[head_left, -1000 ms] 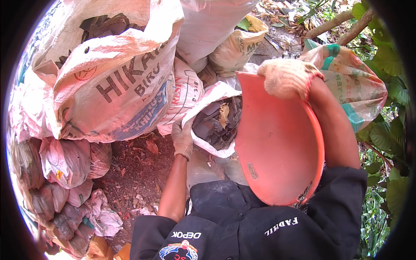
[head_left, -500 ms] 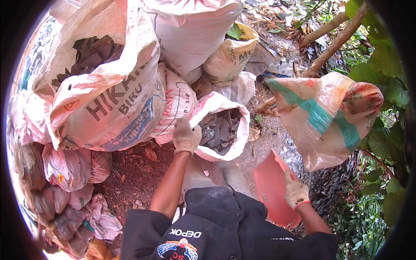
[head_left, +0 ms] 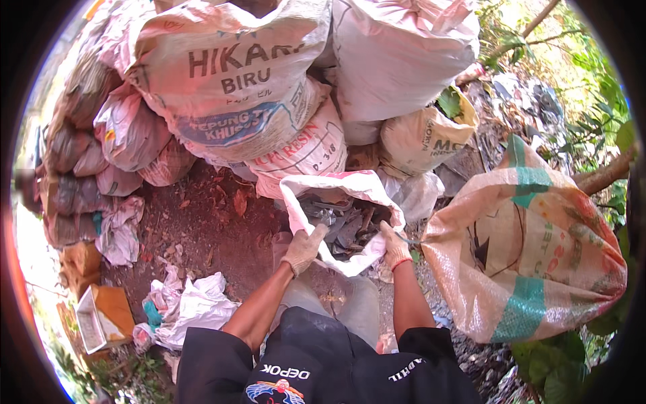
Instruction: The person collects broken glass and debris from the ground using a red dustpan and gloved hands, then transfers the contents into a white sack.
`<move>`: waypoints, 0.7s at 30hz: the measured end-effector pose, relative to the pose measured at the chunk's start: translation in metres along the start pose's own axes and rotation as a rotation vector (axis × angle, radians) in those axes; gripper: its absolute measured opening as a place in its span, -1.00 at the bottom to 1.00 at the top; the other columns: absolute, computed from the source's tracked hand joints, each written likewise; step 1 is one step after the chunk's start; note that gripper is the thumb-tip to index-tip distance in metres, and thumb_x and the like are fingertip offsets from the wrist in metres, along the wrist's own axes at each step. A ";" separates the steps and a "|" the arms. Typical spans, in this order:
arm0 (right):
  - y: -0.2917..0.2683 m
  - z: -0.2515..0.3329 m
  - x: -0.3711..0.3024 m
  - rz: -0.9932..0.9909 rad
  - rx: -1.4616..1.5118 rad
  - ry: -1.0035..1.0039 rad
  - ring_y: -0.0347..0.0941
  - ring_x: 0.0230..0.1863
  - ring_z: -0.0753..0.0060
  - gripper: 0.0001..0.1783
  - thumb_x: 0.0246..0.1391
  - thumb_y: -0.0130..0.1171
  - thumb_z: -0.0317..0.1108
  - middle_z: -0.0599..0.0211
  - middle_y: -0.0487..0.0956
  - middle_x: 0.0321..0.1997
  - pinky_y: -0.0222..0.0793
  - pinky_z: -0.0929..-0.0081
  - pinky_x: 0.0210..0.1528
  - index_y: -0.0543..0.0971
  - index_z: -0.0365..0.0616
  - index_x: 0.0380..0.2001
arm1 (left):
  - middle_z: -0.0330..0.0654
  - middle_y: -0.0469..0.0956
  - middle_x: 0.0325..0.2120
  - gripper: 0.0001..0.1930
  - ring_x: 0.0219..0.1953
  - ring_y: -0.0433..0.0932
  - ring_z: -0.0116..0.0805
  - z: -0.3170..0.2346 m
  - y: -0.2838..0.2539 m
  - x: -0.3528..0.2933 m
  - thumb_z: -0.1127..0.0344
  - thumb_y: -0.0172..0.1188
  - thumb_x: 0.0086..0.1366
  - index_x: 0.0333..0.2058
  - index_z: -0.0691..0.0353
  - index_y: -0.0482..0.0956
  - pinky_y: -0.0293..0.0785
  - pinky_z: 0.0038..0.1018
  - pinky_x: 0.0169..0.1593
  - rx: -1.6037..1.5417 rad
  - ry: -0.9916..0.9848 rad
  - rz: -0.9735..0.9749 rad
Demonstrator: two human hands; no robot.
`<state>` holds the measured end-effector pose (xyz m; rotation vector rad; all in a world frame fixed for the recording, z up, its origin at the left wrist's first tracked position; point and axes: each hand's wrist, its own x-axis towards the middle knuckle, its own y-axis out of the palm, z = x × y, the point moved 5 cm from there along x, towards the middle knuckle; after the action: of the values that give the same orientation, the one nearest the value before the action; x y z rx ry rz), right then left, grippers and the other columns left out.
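A white woven sack [head_left: 348, 265] stands in front of my legs, its mouth wide and its rim rolled outward. Dark grey plastic scraps [head_left: 346, 225] fill the part I can see inside. My left hand [head_left: 305, 250], in a pale knitted glove, is closed on the near left part of the rim. Gloved the same way, my right hand [head_left: 394, 248] grips the rim on the right side. Both thumbs lie toward the inside of the mouth, and the other fingers are partly hidden.
Large full sacks [head_left: 235, 74] crowd the far side. To the right a tan sack with green stripes [head_left: 528, 310] gapes. Tied bags [head_left: 131, 135] pile up at the left, near crumpled white plastic [head_left: 202, 306] and a yellowish box [head_left: 111, 313]. Branches [head_left: 605, 175] reach in at the right.
My right hand has let go of the red curved sheet and moved left onto the white sack's rim. My left hand stays at the rim, now nearer me. The view has shifted.
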<state>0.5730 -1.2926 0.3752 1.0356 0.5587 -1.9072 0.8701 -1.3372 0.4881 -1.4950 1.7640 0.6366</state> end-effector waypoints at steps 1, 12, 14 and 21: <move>-0.003 0.013 0.016 0.046 0.028 -0.014 0.51 -0.18 0.38 -0.46 0.13 0.39 -0.29 0.30 0.54 -0.07 0.50 0.32 -0.22 0.46 -0.16 0.14 | -0.14 0.58 -0.60 -0.36 -0.57 0.56 -0.35 -0.006 0.017 0.005 -0.19 0.21 0.38 -0.48 0.44 0.62 0.48 -0.30 -0.47 -0.254 -0.009 0.018; -0.029 0.062 0.013 -0.014 0.122 -0.184 0.40 -0.02 0.29 -0.32 0.09 0.41 -0.25 0.23 0.44 0.06 0.41 0.27 -0.06 0.36 -0.15 0.22 | -0.18 0.62 -0.39 -0.70 -0.40 0.64 -0.34 -0.004 -0.053 -0.050 0.30 0.31 0.25 -0.13 0.40 0.63 0.60 -0.34 -0.34 -0.689 0.181 -0.335; -0.039 0.060 0.002 -0.047 0.130 -0.191 0.38 0.01 0.27 -0.30 0.08 0.42 -0.25 0.22 0.42 0.09 0.39 0.26 -0.03 0.35 -0.14 0.24 | -0.17 0.60 -0.33 -0.66 -0.34 0.65 -0.34 0.001 -0.073 -0.053 0.35 0.31 0.21 -0.07 0.40 0.62 0.62 -0.35 -0.30 -0.190 0.293 -0.386; -0.066 0.075 -0.031 -0.134 0.057 -0.183 0.31 0.11 0.20 -0.21 0.05 0.43 -0.23 0.17 0.36 0.17 0.33 0.22 0.07 0.29 -0.13 0.29 | -0.17 0.59 -0.24 -0.51 -0.30 0.59 -0.37 -0.044 -0.037 -0.043 0.49 0.30 0.10 0.04 0.49 0.47 0.55 -0.47 -0.19 -0.769 0.110 0.233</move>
<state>0.4922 -1.2964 0.4415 0.8661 0.4804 -2.1210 0.8998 -1.3523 0.5519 -1.8412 1.8938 1.5014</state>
